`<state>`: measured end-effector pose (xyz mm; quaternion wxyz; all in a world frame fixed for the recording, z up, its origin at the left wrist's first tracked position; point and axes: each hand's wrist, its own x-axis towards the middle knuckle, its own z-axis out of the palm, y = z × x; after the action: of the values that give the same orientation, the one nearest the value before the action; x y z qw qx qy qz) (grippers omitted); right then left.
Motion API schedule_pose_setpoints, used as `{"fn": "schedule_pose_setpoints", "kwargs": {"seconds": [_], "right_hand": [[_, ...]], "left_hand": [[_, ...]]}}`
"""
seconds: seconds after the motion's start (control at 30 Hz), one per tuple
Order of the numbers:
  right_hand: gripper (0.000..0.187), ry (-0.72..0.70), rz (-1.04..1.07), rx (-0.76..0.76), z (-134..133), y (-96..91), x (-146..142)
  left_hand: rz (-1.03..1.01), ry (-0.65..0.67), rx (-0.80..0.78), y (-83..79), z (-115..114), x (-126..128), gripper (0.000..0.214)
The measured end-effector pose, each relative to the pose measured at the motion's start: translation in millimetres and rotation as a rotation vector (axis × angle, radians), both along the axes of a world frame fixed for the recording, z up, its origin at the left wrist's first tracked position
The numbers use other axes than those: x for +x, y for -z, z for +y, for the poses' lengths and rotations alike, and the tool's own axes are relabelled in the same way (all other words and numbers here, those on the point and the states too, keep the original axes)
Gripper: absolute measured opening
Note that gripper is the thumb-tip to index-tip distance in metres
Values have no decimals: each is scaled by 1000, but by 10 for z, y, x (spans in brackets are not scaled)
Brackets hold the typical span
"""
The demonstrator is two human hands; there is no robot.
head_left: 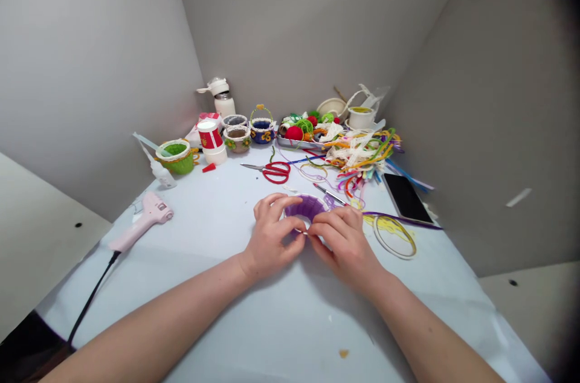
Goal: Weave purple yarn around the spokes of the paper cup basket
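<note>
A round purple piece with a pale rim [304,206], like a small basket body, sits between my two hands over the middle of the table. My left hand [275,239] is closed on its left side, with the fingers over the rim and the thumb at the near edge. From the right, my right hand [345,244] pinches at that same near edge. A small white bit of trim [305,232] shows between the fingertips of both hands. My hands hide most of the purple piece's near side and its bottom.
Red-handled scissors [276,172] and a pen [330,194] lie beyond my hands. A pink glue gun [142,223] with a black cord rests on the left. Small finished baskets [237,139] stand behind. Yarn scraps [357,153], a phone [408,197] and hoops [394,238] lie right.
</note>
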<state>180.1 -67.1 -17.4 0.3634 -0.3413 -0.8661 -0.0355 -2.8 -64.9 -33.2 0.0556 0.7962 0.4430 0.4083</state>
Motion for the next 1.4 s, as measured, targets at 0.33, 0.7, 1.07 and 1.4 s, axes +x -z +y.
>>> {"fn": "schedule_pose_setpoints", "kwargs": {"seconds": [0.33,0.7,1.07,1.4], "right_hand": [[14,48,66,-8,-19,-9,-42],[5,131,63,58,-58,54,-208],[7,123,78,61,-24,43,-144],[8,85,50,35,-33,-59,-55]], "left_hand": [[11,182,46,-70,66,-234,29],[31,198,10,-73,111,-219,9],[58,216,26,-95,149,-298,18],[47,226,99,-60,117,-219,7]]}}
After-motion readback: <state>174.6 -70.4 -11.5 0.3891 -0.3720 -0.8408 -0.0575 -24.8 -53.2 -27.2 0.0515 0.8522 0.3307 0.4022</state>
